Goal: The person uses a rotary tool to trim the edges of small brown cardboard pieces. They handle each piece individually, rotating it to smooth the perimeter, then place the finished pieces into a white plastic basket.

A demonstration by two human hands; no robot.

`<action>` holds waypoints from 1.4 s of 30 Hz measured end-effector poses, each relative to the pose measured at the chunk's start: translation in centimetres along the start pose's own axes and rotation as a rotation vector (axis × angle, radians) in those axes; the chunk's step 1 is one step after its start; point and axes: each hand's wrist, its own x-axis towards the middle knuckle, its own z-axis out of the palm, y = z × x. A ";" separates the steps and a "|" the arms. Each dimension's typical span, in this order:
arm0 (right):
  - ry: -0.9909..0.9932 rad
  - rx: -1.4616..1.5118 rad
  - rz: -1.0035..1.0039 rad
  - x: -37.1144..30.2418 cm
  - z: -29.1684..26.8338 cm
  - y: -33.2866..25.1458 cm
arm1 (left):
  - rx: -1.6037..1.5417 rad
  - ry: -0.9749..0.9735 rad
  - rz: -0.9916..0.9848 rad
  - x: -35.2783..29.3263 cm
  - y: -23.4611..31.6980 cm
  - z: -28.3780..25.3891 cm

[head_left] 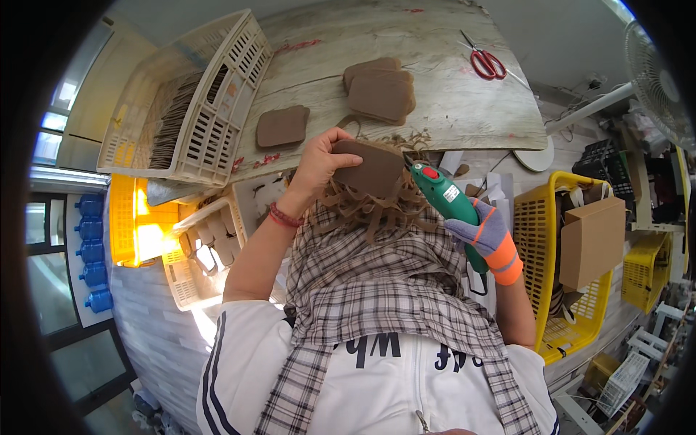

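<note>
My bare left hand (321,161) pinches a flat brown piece with rounded corners (371,171) by its left side, thumb on top. In my right hand (493,241), which wears a grey and orange glove, is a green handheld electric cutter (444,194) with a red button. Its tip meets the right edge of the held piece, and the exact contact is too small to make out. Curly brown trimmings (377,214) lie in my lap on a plaid apron, below the piece. On the table beyond are a stack of similar brown pieces (380,96) and a single one (283,127).
Red-handled scissors (487,65) lie at the table's far right. A cream crate (225,109) of brown pieces stands at the left, with a yellow crate (127,221) below. At my right are a yellow basket (533,232) bearing a cardboard box (591,243) and a fan (660,83).
</note>
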 end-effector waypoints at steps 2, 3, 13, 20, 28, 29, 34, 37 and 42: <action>-0.012 0.003 -0.023 0.1 0.1 0.3 | -0.017 0.031 -0.003 0.1 0.1 -0.2; -0.017 0.009 -0.027 0.1 0.2 0.4 | -0.030 0.044 0.003 0.2 0.1 -0.2; -0.048 -0.075 -0.007 0.1 1.2 0.4 | 0.110 -0.072 0.000 -0.3 0.0 1.2; -0.074 -0.144 -0.070 1.5 2.2 0.0 | 0.133 -0.219 -0.049 -0.9 1.5 1.6; -0.076 -0.149 -0.069 2.5 3.9 -0.4 | 0.149 -0.236 -0.049 -0.9 2.0 -0.6; -0.083 -0.149 -0.072 2.6 4.0 -0.4 | 0.177 -0.240 -0.047 -1.0 2.1 -0.5; -0.112 -0.170 -0.092 3.3 4.3 -0.1 | 0.252 -0.251 0.058 -1.0 1.4 -0.1; -0.118 -0.037 -0.086 2.8 5.0 -1.3 | 0.297 -0.231 0.036 -1.0 1.8 -1.3; -0.023 -0.049 -0.066 1.9 3.1 0.5 | 0.047 0.313 0.085 1.8 1.4 -12.1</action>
